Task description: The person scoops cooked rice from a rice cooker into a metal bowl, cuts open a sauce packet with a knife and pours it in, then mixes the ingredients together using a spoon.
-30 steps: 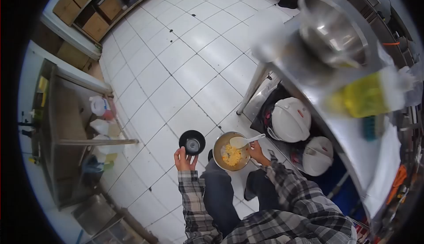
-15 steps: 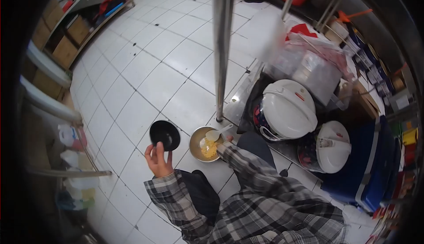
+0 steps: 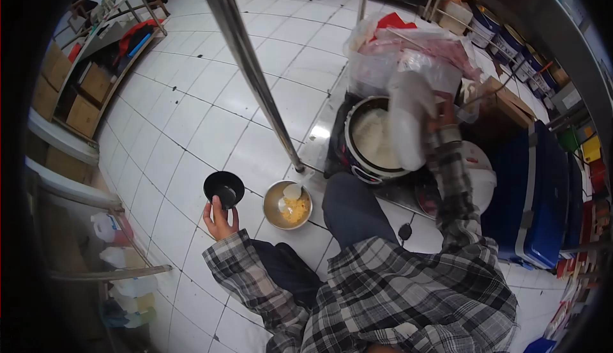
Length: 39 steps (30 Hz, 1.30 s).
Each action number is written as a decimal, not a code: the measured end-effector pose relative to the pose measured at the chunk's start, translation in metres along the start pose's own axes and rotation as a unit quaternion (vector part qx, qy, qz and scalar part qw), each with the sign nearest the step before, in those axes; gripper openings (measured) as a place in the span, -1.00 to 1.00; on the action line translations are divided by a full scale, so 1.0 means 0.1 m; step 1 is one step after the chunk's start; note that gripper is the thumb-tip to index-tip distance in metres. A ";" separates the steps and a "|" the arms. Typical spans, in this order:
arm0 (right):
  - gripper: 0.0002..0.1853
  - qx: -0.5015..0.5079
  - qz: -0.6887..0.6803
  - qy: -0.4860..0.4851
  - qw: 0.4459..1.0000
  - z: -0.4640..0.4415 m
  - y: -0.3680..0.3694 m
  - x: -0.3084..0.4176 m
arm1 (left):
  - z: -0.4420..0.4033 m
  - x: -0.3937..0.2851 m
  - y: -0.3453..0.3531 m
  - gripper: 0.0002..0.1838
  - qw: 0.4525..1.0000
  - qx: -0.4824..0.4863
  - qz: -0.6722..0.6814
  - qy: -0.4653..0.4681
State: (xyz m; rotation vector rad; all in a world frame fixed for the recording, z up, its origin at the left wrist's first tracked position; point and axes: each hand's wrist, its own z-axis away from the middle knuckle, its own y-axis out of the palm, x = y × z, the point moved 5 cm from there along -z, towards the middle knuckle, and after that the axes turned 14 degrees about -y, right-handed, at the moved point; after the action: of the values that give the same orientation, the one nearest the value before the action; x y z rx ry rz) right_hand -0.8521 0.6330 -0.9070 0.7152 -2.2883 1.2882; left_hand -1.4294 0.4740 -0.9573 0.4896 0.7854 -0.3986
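My left hand (image 3: pixel 221 222) grips a small black bowl (image 3: pixel 225 187) by its near side, thumb over the rim, above the tiled floor. Right of it, a metal bowl (image 3: pixel 268 207) on the floor holds crumbly yellow food (image 3: pixel 295 212) and a white rice paddle (image 3: pixel 293 191). My right hand (image 3: pixel 445 114) is at the raised white lid (image 3: pixel 410 123) of a large rice cooker (image 3: pixel 352 155), fingers closed at its edge and partly hidden. Motion blurs the lid. White rice (image 3: pixel 375 137) shows inside the cooker.
A second lidded rice cooker (image 3: pixel 477 177) stands behind my right forearm, beside a blue cooler box (image 3: pixel 523 206). A metal pole (image 3: pixel 255 84) rises past the metal bowl. Plastic bags (image 3: pixel 415 59) lie beyond the open cooker. Shelving with boxes (image 3: pixel 86 113) is at left.
My right hand has gone from the metal bowl to the large rice cooker, whose lid is now raised. The paddle stays in the metal bowl. My left hand still holds the black bowl.
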 end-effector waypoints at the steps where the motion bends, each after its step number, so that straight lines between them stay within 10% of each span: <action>1: -0.29 -0.035 -0.017 -0.017 0.999 0.10 -0.26 -0.14 | 0.04 0.05 0.04 -0.38 1.000 0.015 -0.015 -0.004; 4: -0.32 -0.129 -0.201 -0.051 0.970 0.27 -0.84 -0.83 | 0.11 0.20 0.27 -0.40 0.996 0.079 -0.046 -0.002; 7: -0.27 -0.109 -0.439 0.123 0.883 0.46 -0.96 -1.29 | 0.23 0.50 0.61 -0.49 0.989 0.124 -0.076 0.008; 11: -0.31 -0.140 -0.089 0.029 0.986 1.10 -1.61 -0.21 | 0.54 0.87 0.99 -0.52 0.979 0.175 -0.107 -0.021; 13: -0.48 -0.308 0.035 -0.110 0.944 1.15 -1.97 0.70 | 0.78 0.93 1.22 -0.54 0.958 0.243 -0.152 0.002; 15: -0.44 -0.370 -0.097 -0.145 0.912 1.15 -1.88 1.53 | 0.96 1.01 1.50 -0.53 0.921 0.355 -0.158 0.014; 18: -0.49 -0.043 -0.223 -0.169 0.959 0.86 -0.94 2.15 | 1.16 1.10 1.85 -0.53 0.882 0.440 -0.166 -0.024; 21: -0.59 0.077 -0.283 -0.042 0.955 0.48 0.07 1.74 | 1.20 1.12 2.00 -0.55 0.873 0.460 -0.153 -0.048; 26: -0.71 -0.026 -0.096 -0.116 0.988 -0.02 0.07 1.40 | 1.00 1.09 1.84 -0.55 0.890 0.443 -0.101 -0.049; 33: -0.69 0.025 -0.217 0.055 0.974 0.27 -0.17 1.02 | 1.01 1.14 1.91 -0.53 0.872 0.475 -0.102 -0.060; 39: -0.55 0.318 -0.473 0.047 0.820 0.28 0.24 1.28 | 1.23 1.26 2.22 -0.61 0.841 0.519 -0.118 -0.098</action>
State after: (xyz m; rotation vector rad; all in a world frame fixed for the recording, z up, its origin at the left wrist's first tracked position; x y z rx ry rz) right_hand -0.9696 0.5898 -0.8623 1.6724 -1.0265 1.4385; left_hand -1.1651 0.5673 -0.9178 1.3485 0.3646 -1.1043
